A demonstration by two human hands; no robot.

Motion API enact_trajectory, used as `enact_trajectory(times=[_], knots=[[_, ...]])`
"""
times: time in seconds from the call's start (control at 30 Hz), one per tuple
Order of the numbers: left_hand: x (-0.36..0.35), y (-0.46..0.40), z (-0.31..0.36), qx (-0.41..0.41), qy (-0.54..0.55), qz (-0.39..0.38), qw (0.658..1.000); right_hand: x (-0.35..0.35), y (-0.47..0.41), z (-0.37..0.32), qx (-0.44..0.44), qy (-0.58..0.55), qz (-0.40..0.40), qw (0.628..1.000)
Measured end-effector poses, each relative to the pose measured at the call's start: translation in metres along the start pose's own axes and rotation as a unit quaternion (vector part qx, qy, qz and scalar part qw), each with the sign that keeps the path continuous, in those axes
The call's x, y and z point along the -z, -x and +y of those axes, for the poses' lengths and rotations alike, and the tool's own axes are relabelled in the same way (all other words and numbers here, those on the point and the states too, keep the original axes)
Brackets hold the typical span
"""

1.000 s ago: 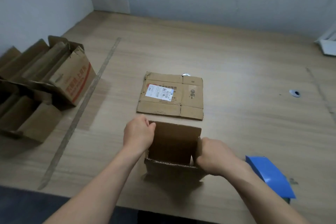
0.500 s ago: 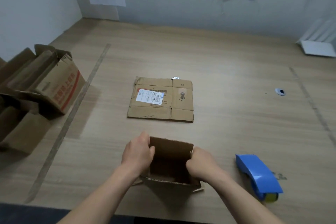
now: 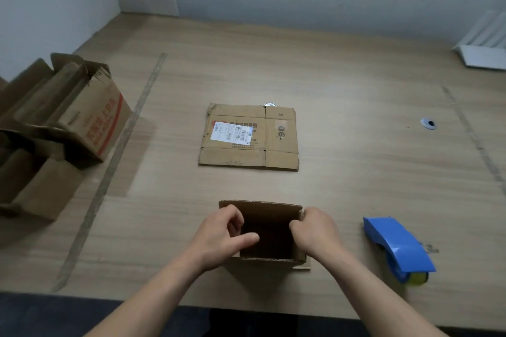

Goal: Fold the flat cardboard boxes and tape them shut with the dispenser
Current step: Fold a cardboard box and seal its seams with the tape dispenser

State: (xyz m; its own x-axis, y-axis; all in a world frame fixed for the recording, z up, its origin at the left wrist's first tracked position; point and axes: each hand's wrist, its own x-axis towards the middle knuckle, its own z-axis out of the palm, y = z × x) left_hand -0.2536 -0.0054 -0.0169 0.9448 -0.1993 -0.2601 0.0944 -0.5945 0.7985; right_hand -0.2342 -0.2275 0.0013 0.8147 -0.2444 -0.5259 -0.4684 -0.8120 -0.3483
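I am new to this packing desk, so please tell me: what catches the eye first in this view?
Two hands, the left hand and the right hand, grip the side walls of an open small box at the near edge. A blue tape dispenser lies to its right; a flat box with a white label lies beyond it.

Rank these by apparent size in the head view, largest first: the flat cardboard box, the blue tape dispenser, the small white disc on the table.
1. flat cardboard box
2. blue tape dispenser, though nearer the camera, which flatters it
3. small white disc
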Motion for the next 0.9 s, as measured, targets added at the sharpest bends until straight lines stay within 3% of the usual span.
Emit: enact_trajectory(times=[0.1,0.3,0.53,0.67,0.8,0.9], knots=[[-0.001,0.006,-0.003,-0.035,-0.064,-0.034,0.997,0.000,-0.004,-0.006,-0.016,-0.013,-0.012,1.000],[-0.006,0.015,-0.004,-0.133,-0.230,-0.107,0.958,0.006,-0.005,-0.013,-0.034,-0.058,-0.048,0.997],[-0.011,0.022,-0.017,-0.179,-0.142,-0.017,0.973,-0.020,0.017,-0.007,-0.006,-0.163,0.015,0.986],[-0.008,0.031,-0.025,-0.206,-0.061,0.034,0.976,-0.021,0.022,0.010,-0.006,-0.218,0.004,0.976],[0.000,0.040,-0.033,-0.252,-0.170,0.043,0.952,-0.021,0.022,0.020,0.036,-0.243,-0.025,0.969],[0.002,0.035,-0.036,-0.232,-0.203,0.082,0.948,-0.017,0.023,0.024,0.057,-0.287,-0.052,0.955]])
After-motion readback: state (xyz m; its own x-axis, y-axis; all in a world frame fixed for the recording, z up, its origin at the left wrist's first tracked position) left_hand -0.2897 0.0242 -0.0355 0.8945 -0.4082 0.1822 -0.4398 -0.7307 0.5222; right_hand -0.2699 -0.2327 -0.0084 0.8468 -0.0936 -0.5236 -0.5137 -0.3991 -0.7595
